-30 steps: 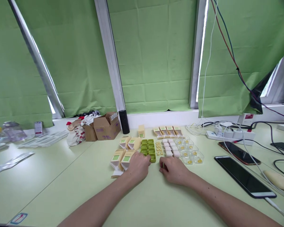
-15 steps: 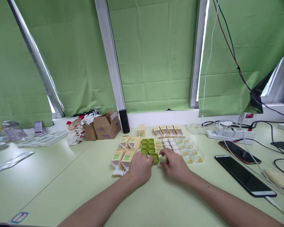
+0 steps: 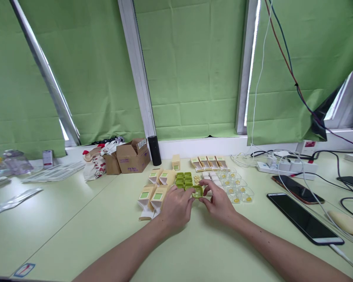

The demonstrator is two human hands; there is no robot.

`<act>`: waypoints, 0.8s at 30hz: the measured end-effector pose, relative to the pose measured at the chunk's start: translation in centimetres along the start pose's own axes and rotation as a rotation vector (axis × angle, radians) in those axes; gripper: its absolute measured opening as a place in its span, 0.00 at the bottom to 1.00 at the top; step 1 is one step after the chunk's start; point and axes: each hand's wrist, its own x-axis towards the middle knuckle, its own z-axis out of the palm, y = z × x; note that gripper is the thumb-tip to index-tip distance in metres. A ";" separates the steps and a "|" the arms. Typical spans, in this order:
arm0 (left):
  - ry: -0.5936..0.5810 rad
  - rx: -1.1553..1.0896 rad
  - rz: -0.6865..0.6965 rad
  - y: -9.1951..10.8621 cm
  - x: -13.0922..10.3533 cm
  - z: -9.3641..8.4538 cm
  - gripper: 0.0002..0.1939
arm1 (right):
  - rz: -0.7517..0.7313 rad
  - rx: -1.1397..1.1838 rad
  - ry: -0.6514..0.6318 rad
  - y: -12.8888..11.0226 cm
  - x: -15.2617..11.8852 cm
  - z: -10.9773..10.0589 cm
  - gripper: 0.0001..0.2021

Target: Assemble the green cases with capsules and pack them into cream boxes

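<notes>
Between my hands is a small square green container [image 3: 197, 192], its open side up. The fingertips of my left hand [image 3: 177, 204] are closed on its left edge. My right hand [image 3: 218, 200] pinches its right side with thumb and fingers. Just beyond stand more green containers [image 3: 184, 178] in two columns, partly hidden by my left hand. Tiny yellow pieces [image 3: 197, 178] lie to their right, then pale pinkish-white blocks [image 3: 214, 177], partly covered by my right hand. Clear cups with yellow bits inside [image 3: 237, 190] are grouped farther right.
Cream cartons with green labels [image 3: 157, 196] stand left of my hands, more cartons [image 3: 208, 163] behind. Phones [image 3: 304, 217], cables and a power strip [image 3: 285, 168] lie at right. A cardboard box [image 3: 133, 156] and black cylinder [image 3: 154, 150] are by the wall.
The green container has moved slightly up and right, away from the other containers. My right hand has closed in and now grips its right side, while my left hand keeps hold.
</notes>
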 end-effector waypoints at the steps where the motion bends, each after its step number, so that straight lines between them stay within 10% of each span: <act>1: 0.029 -0.029 -0.014 0.0 0.1 -0.1 0.11 | -0.003 0.019 0.014 0.0 0.0 0.0 0.24; 24: 0.188 -0.281 -0.118 -0.2 0.3 0.2 0.18 | -0.038 0.298 0.034 -0.9 -0.1 -0.6 0.17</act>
